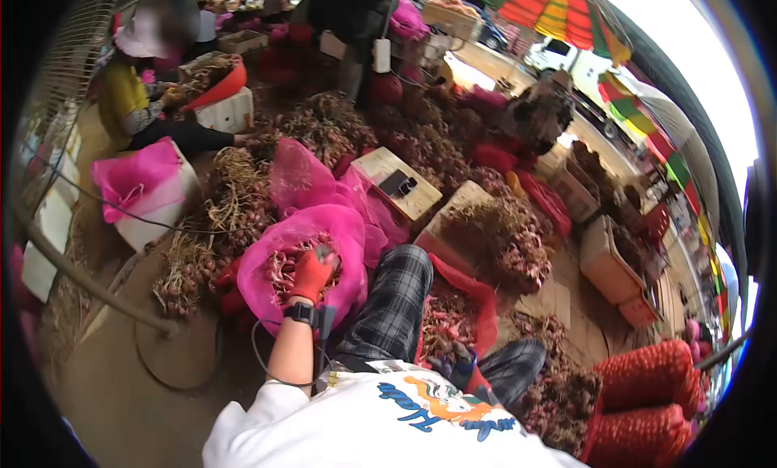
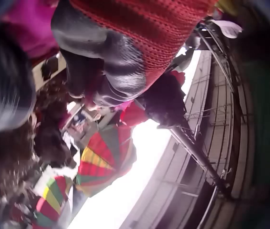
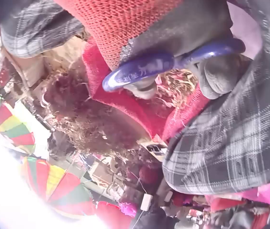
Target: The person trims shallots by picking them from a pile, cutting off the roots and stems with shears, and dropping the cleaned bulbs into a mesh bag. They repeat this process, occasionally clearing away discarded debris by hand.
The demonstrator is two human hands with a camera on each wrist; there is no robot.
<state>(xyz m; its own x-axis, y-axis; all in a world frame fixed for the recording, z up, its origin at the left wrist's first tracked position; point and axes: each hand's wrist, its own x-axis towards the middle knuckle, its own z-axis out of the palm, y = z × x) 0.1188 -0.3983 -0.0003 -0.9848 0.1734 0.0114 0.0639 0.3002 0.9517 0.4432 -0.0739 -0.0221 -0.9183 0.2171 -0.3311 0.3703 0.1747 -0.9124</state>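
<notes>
My left hand [image 1: 314,275], in a red knit glove with grey coated fingers, is over the mouth of a pink mesh bag [image 1: 257,262] holding many reddish-purple bulbs [image 1: 279,275]. Its fingers [image 2: 123,71] curl inward in the left wrist view; I cannot tell whether they hold a bulb. My right hand [image 1: 461,369], gloved alike, grips scissors by their blue-purple handles [image 3: 137,74] low between my knees. The scissor blades are hidden. Just beyond that hand lies an open red mesh bag [image 3: 147,117] with reddish trimmings or bulbs [image 1: 447,322] inside.
Heaps of stalked bulbs [image 1: 518,241] lie ahead and to the right. A white foam box [image 1: 396,181] carries a phone. Full red net sacks [image 1: 643,440] stand at lower right. A cable [image 1: 158,221] crosses on the left, and a person [image 1: 129,96] sits at upper left.
</notes>
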